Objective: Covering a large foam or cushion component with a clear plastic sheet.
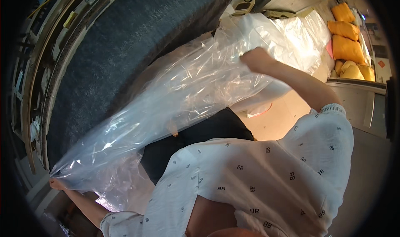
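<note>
A long sheet of clear plastic film (166, 97) stretches between my two hands, from the lower left up to the upper right. At its left end my left hand (57, 183) is closed on a gathered corner, close to the edge of the dark machine bed. My right hand (259, 60) makes a fist on the film's upper right part, with the arm reaching out. Between the hands the film is creased and hangs in front of my dark trousers. More loose film bunches up beyond my right hand and below the stretched part on the left.
A dark, fabric-like curved surface (125, 41) fills the upper left, bordered by a worn metal frame (37, 70). Several orange bundles (347, 48) are stacked at the far right, beside a grey cabinet (352, 101). Pale floor (277, 118) shows under the film.
</note>
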Demonstrator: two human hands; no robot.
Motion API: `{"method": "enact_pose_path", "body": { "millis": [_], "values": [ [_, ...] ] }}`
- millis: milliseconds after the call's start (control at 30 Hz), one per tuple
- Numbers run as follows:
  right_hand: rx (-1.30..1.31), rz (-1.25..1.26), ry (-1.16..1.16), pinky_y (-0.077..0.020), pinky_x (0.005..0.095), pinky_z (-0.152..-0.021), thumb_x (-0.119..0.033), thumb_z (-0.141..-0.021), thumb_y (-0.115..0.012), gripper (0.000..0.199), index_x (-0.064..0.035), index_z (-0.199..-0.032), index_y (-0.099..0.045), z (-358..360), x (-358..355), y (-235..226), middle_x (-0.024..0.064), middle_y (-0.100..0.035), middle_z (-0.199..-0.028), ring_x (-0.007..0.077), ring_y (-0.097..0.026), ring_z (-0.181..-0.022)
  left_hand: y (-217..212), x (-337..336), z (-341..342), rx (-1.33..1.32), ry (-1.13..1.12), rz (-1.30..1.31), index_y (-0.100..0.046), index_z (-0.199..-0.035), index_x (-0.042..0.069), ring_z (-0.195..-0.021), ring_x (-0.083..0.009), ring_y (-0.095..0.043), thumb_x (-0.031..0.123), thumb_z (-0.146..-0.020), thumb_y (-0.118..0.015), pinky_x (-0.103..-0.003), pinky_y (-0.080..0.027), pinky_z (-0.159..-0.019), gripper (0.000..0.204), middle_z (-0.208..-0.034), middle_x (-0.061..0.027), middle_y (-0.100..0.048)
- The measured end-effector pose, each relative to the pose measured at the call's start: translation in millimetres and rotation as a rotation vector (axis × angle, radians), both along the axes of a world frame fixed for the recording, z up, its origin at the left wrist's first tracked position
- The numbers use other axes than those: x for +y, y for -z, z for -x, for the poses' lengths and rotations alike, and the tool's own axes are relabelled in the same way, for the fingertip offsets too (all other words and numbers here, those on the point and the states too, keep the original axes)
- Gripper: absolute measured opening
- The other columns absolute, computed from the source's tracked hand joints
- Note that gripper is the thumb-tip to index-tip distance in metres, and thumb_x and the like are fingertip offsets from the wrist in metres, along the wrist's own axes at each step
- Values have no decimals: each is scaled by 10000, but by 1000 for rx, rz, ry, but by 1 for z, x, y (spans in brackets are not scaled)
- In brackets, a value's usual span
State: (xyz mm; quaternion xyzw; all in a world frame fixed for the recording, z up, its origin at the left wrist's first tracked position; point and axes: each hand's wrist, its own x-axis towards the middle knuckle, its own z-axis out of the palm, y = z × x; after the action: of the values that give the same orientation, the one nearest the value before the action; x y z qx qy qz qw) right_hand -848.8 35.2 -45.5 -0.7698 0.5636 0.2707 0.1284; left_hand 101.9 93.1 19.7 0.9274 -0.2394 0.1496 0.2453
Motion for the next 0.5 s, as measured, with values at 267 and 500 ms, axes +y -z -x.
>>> {"method": "enact_pose_path", "body": {
  "millis": [267,500],
  "values": [
    [-65,1122,171,-444,391,-686,-164,-788,-529,128,-81,-866,-588,118,-147,-130,120,-586,-795,303,-553,-782,25,-21,-9,-347,248,-15,-562,-1007,-65,-945,-397,-532,251,-897,-373,-424,-411,-804,384,-1007,-251,-567],
    [-821,1064,291,-458,400,-736,-255,-799,-560,227,-81,-938,-606,-18,-185,-145,122,-604,-925,303,-567,-870,38,44,-28,-225,316,49,-522,-1069,-43,-928,-372,-530,282,-919,-368,-406,-397,-836,389,-1015,-223,-554]
  ]
}}
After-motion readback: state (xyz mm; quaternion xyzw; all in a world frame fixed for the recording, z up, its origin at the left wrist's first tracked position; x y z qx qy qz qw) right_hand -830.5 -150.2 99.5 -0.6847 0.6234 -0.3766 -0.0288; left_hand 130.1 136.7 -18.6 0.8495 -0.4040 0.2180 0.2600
